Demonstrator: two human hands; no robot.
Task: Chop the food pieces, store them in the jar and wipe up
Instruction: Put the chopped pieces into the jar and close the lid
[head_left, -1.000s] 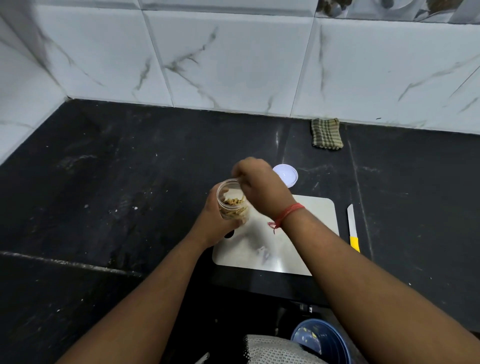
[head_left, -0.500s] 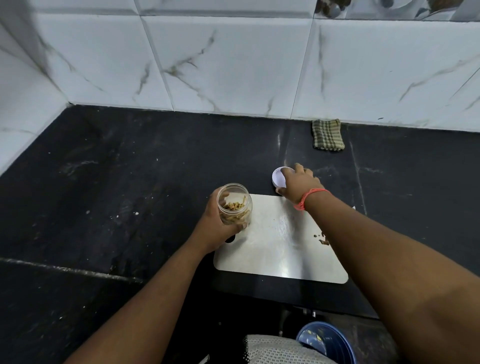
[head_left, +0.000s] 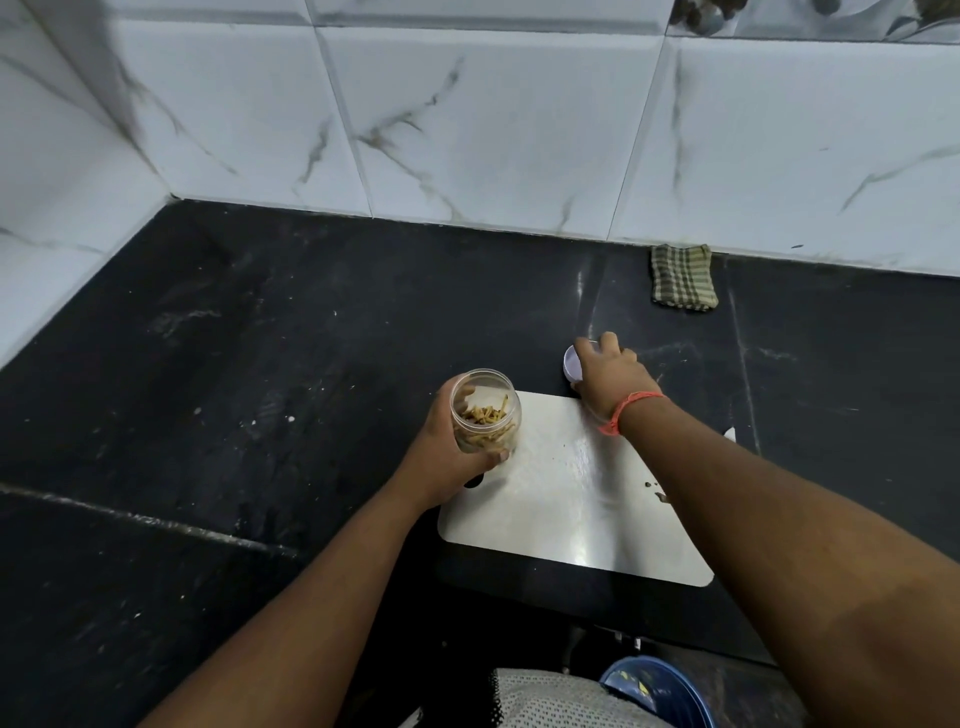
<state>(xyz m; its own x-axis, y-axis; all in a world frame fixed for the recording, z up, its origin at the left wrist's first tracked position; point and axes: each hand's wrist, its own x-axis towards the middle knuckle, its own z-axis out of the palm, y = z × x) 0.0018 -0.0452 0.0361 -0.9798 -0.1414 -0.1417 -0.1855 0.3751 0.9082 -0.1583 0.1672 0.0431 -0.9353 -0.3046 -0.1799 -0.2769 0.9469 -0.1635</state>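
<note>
My left hand grips a small clear plastic jar holding yellowish chopped food strips; the jar is uncapped and tilted over the left edge of the white cutting board. My right hand reaches past the board's far edge and its fingers curl over the white round lid on the black counter. A few brown food crumbs lie on the board beside my right forearm. Only the white tip of the knife shows behind that forearm.
A folded checked cloth lies by the tiled wall at the back right. The black counter spreads to the left with pale specks. A blue bucket sits below the counter's front edge.
My right hand left the jar's mouth and moved right and back to the white lid, where it now closes over it. The jar stays in my left hand.
</note>
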